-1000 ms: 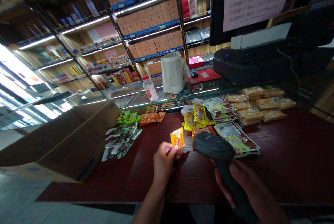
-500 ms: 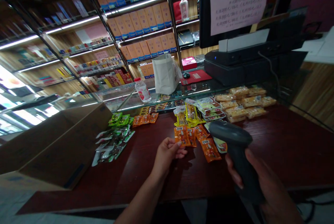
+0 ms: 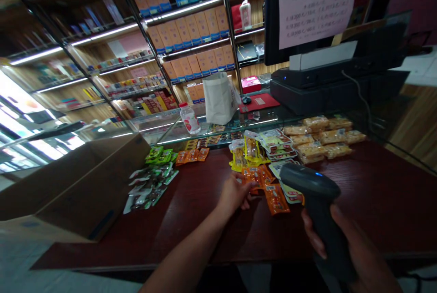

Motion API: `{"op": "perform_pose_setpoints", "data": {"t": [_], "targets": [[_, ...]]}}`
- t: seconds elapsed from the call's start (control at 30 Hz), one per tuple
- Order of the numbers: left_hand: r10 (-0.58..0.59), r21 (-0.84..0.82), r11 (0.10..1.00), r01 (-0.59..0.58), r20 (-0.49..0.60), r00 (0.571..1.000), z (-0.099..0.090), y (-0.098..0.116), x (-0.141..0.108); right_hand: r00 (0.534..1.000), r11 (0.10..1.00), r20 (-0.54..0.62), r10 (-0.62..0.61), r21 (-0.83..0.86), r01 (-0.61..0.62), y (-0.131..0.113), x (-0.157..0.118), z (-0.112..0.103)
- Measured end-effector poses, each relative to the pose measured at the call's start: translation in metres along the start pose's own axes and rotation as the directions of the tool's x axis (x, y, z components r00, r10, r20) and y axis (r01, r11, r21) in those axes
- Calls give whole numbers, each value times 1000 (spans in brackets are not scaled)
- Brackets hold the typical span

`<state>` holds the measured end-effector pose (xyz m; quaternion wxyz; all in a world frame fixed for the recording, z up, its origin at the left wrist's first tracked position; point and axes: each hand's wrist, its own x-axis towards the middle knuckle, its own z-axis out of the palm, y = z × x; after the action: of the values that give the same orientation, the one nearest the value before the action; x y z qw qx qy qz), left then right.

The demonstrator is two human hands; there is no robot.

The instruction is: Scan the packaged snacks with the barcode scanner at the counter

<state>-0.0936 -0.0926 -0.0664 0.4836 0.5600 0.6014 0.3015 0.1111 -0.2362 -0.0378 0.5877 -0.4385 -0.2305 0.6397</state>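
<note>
My right hand (image 3: 341, 238) grips the handle of a black barcode scanner (image 3: 310, 181), whose small blue light is on. The scanner's head points left over the packets. My left hand (image 3: 237, 193) has thumb and fingers closed on the edge of an orange snack packet (image 3: 252, 174) on the table; its fingertips are partly hidden. Another orange packet (image 3: 276, 199) lies just right of that hand. Behind are yellow snack packets (image 3: 254, 147) and a stack of white-and-green packets (image 3: 277, 143). One green-and-white packet (image 3: 290, 191) lies partly under the scanner head.
Left stands an open cardboard box (image 3: 78, 193), beside silvery-green packets (image 3: 150, 188), bright green packets (image 3: 160, 154) and a row of orange ones (image 3: 192, 156). Wrapped pastries (image 3: 321, 140) are piled at right. Behind are a bottle (image 3: 190, 119), a paper bag (image 3: 218, 99) and a till (image 3: 307, 88).
My left hand has moved right along the orange packets, which now lie closer together. The scanner has shifted slightly right and down, and its blue light has come on.
</note>
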Motion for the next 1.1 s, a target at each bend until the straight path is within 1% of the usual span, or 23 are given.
{"op": "perform_pose_setpoints", "data": {"t": [0.03, 0.07, 0.1, 0.13, 0.17, 0.23, 0.27, 0.3, 0.37, 0.47, 0.53, 0.63, 0.73, 0.83, 0.9, 0.97, 1.03, 1.1], "targets": [[65, 132, 990, -56, -62, 996, -8, -1, 2, 1000, 1000, -3, 14, 3, -14, -1, 1, -1], [146, 278, 955, -105, -128, 981, -18, -2, 5, 1000, 1000, 0, 27, 8, -27, -1, 1, -3], [231, 415, 900, -135, -189, 955, -31, -3, 10, 999, 999, 6, 37, 15, -37, -1, 2, -4], [317, 543, 827, -143, -241, 917, -46, -4, 17, 999, 999, 14, 44, 22, -44, -1, 3, -5], [375, 631, 765, -131, -271, 887, -62, -4, 25, 999, 999, 23, 44, 28, -45, -1, 4, -6], [421, 719, 692, -64, -330, 845, -94, -4, 46, 998, 998, 49, 38, 39, -40, 0, 6, -5], [464, 821, 571, 9, -332, 821, -110, -4, 57, 997, 998, 63, 40, 42, -43, 0, 7, -5], [478, 847, 529, 56, -352, 805, -123, -4, 67, 997, 998, 69, 45, 45, -48, 1, 8, -5], [487, 875, 465, 137, -381, 786, -146, -6, 86, 996, 997, 64, 57, 51, -61, 5, 10, -6], [447, 872, 436, 222, -424, 787, -167, -10, 105, 996, 997, 64, 66, 45, -69, 11, 15, -13], [419, 874, 410, 262, -435, 797, -175, -12, 112, 994, 997, 79, 71, 32, -74, 14, 19, -17], [385, 871, 381, 309, -453, 804, -181, -12, 119, 995, 997, 74, 69, 23, -71, 16, 21, -19], [364, 860, 374, 348, -481, 797, -182, -8, 121, 998, 998, 46, 43, 44, -45, 16, 20, -16], [376, 859, 376, 349, -485, 789, -184, -3, 116, 995, 998, 83, 48, 28, -50, 15, 19, -14], [399, 870, 378, 316, -461, 793, -186, -1, 107, 992, 998, 110, 64, 20, -66, 14, 17, -14], [432, 888, 375, 267, -422, 797, -187, 0, 91, 993, 997, 99, 68, 30, -71, 13, 16, -15], [472, 907, 365, 211, -376, 797, -186, -3, 69, 995, 996, 71, 63, 52, -67, 12, 14, -15], [512, 927, 343, 152, -320, 797, -181, -11, 43, 997, 995, 45, 55, 76, -58, 11, 12, -14]]}}
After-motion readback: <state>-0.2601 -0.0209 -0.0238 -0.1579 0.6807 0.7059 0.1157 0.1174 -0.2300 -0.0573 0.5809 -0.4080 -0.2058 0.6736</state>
